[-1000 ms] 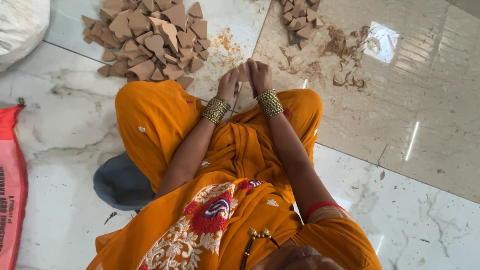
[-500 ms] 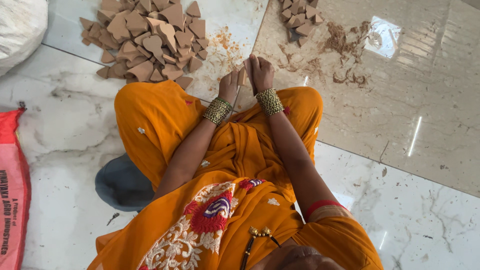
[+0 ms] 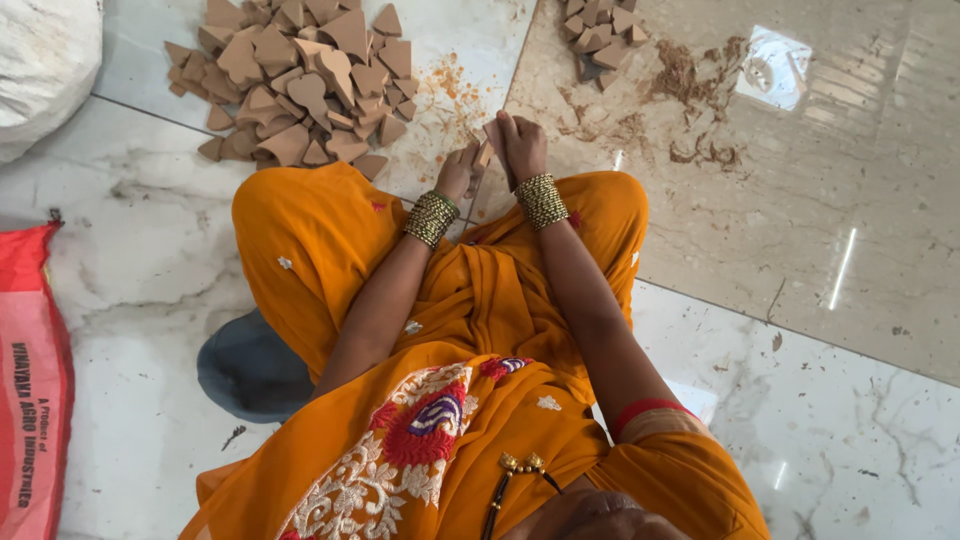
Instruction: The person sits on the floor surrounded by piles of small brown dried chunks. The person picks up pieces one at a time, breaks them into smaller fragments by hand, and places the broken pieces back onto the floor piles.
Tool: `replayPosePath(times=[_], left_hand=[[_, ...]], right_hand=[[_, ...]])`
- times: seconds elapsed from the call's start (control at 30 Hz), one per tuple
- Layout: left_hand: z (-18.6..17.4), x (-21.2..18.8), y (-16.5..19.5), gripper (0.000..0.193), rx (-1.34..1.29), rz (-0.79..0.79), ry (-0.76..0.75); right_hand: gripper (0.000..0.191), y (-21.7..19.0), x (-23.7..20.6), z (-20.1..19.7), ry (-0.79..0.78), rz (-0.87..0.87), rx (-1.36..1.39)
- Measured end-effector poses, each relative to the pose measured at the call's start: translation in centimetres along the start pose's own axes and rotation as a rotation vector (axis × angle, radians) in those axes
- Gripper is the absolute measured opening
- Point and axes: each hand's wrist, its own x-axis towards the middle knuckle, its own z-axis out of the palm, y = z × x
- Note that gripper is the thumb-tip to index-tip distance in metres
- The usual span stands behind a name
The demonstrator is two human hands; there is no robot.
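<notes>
I sit cross-legged on the floor in orange clothing. My left hand [image 3: 460, 172] and my right hand [image 3: 522, 145] meet in front of my knees, both closed around a small flat brown clay piece [image 3: 488, 143] held between them. Both wrists wear stacks of gold-green bangles. A large heap of similar brown clay pieces [image 3: 300, 75] lies on the floor to the far left of my hands. A smaller pile of clay pieces [image 3: 600, 35] sits far right of them.
Brown clay crumbs and shavings [image 3: 690, 95] are scattered on the beige tile at the right. A white sack [image 3: 45, 70] stands at the top left, a red printed bag [image 3: 30, 390] at the left edge. A dark grey cushion [image 3: 250, 365] lies under my left leg.
Both hands have stayed together at the same spot in front of my knees, shifting their fingers slightly on the small clay piece.
</notes>
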Motion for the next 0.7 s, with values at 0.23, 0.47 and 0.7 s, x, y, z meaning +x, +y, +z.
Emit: replayPosePath(times=[0.23, 0.47, 0.7], left_hand=[[-0.8, 0.3, -0.3, 0.047, -0.257, -0.136, 0.050], [-0.1, -0.7, -0.2, 0.050, -0.176, -0.113, -0.149], [-1.1, 0.0, -0.1, 0.042, -0.368, -0.124, 0.174]], right_hand=[[0.048, -0.6, -1.7, 1.9, -0.018, -0.083, -0.025], [0.049, -0.8, -0.5, 0.7, 0.105, 0.169, -0.022], [0.048, 0.1, -0.4, 0.9, 0.132, 0.100, -0.122]])
